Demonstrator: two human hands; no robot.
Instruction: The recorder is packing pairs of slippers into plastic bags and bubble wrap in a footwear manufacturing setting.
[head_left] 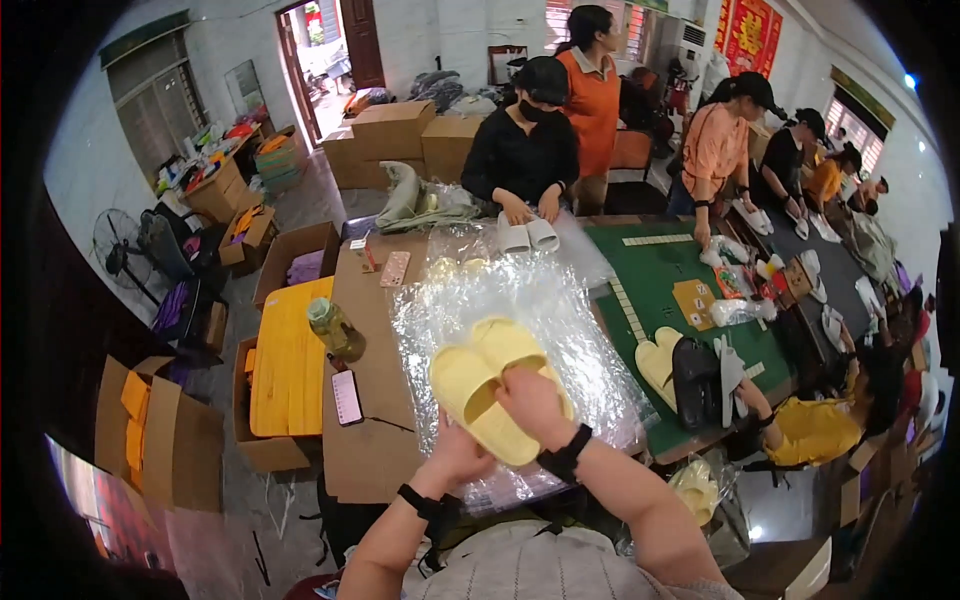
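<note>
A pair of pale yellow slippers (500,350) is held over the table in front of me, side by side with the toe ends pointing away. My left hand (462,452) grips the left slipper near its heel, with its fingers partly hidden beneath. My right hand (535,402) is closed on the right slipper, its fingertips hidden by the slipper's opening. Beneath the slippers lies a stack of clear plastic bags (590,370), shiny and wrinkled. Both my wrists wear black bands.
Across the table a person in black handles white slippers (527,236). To the right, a green mat (640,262) bears yellow, black and grey slippers. A bottle (335,328), a pink-screened phone (347,397) and another phone (395,268) are at left, beside open cartons (185,450). Several people work further right.
</note>
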